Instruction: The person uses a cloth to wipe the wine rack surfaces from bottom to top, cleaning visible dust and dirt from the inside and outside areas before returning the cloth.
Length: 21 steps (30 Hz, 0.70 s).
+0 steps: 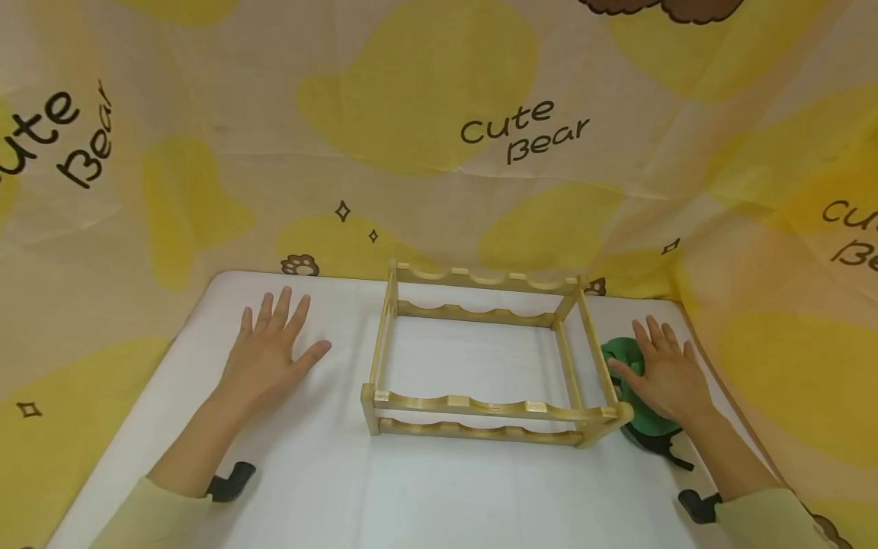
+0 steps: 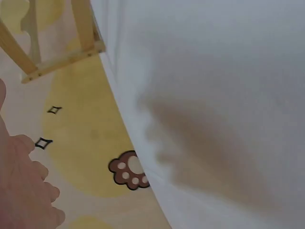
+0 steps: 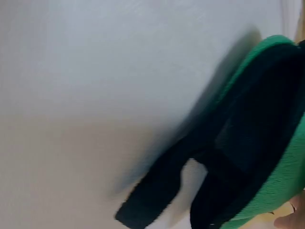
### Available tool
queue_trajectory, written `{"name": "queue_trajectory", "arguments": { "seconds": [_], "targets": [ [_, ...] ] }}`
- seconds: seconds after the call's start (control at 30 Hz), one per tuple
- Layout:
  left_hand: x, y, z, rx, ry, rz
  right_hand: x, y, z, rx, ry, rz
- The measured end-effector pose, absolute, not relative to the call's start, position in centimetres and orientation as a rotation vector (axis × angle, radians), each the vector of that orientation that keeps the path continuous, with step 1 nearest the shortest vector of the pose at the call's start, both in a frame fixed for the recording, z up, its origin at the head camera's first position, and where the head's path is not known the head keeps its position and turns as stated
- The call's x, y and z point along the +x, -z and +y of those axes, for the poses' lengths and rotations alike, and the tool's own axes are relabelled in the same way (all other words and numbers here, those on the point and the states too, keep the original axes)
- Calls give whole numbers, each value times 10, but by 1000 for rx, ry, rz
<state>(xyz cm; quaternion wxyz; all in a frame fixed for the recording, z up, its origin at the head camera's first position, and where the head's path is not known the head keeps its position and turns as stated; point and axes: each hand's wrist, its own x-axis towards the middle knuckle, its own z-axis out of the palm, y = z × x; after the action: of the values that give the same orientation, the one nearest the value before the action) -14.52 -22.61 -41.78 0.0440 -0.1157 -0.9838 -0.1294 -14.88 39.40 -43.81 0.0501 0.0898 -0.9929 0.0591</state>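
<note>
My left hand [image 1: 264,358] is over the left part of the white table, fingers spread, holding nothing. Its fingertips show at the lower left edge of the left wrist view. In the middle stands a light wooden rack [image 1: 494,412] with scalloped rails, like a bottle rack. My right hand [image 1: 668,374] is at the rack's right side, fingers straight, over a green fabric thing [image 1: 648,419] that it partly hides. In the right wrist view this green thing [image 3: 271,186] shows a dark lining and a black strap [image 3: 157,191].
The white table [image 1: 446,496] has its back edge against a yellow and beige printed cloth [image 1: 411,191], which hangs on the left and right too. The rack's back corner stands close to that edge. A dark piece sits at each wrist.
</note>
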Motion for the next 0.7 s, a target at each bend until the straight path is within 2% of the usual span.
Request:
{"name": "queue_trajectory", "arguments": {
  "seconds": [0.33, 0.7],
  "targets": [
    [-128, 403, -205, -458, 557, -2953, -156, 451, 399, 226, -82, -3108],
    [-116, 404, -191, -547, 638, -2895, -157, 457, 398, 163, -160, -3203]
  ]
}}
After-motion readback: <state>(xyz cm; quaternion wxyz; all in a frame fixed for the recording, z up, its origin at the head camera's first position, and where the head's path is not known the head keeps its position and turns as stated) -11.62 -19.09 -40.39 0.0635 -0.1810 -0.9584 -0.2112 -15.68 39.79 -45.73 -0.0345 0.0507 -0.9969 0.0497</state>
